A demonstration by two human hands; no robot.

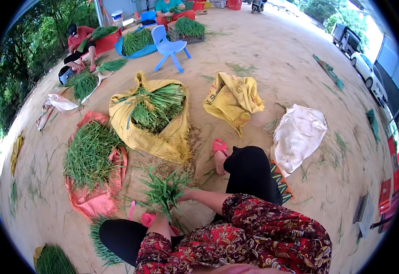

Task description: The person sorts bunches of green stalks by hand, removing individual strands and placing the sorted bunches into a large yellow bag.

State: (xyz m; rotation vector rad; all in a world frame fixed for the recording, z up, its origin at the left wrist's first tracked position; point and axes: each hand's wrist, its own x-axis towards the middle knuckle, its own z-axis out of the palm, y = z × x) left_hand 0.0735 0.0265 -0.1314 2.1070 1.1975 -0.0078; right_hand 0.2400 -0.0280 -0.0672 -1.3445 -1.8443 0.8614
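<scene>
A bunch of long green leafy stalks (163,190) is held low between my knees. My right hand (183,194) grips it from the right side. My left hand (161,214) is under the bunch, mostly hidden by the leaves, so its fingers cannot be made out. To the left, a heap of loose green stalks (90,156) lies on a pink woven sack (95,202). Ahead, an open yellow woven sack (175,144) holds tightly packed green stalks (161,106).
A folded yellow sack (233,99) and a white sack (298,133) lie ahead and to the right. A blue plastic chair (168,44) stands farther off. Two people (79,41) sit beyond, among more greens. Another green heap (54,260) is at the lower left.
</scene>
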